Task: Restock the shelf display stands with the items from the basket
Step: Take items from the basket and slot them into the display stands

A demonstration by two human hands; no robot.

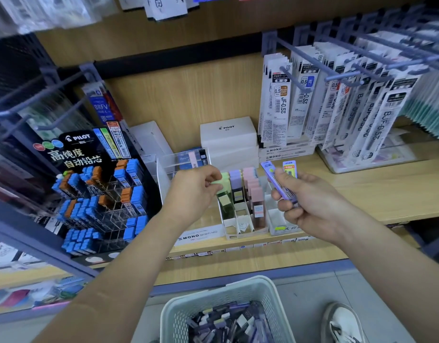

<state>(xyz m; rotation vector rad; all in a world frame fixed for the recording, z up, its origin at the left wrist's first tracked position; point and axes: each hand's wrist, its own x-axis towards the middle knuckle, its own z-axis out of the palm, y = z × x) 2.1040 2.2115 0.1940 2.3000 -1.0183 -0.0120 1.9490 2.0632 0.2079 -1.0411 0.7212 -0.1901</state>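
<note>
My left hand (193, 191) pinches the green cap of a green lead case (225, 199) that lies in the leftmost slot of the white MONO display stand (234, 225) on the wooden shelf. The neighbouring slots hold purple cases (235, 185) and pink cases (255, 194). My right hand (310, 206) grips a few purple lead cases (278, 181) just right of the stand, above its rightmost slot. Below, on the floor, the pale basket (213, 297) holds several purple and dark cases.
A black Pilot lead display (99, 194) with blue and orange cases stands at the left. White Pilot boxes (228, 134) sit behind the stand. Refill packs (337, 100) hang on hooks at the right. A shoe (342, 323) is beside the basket.
</note>
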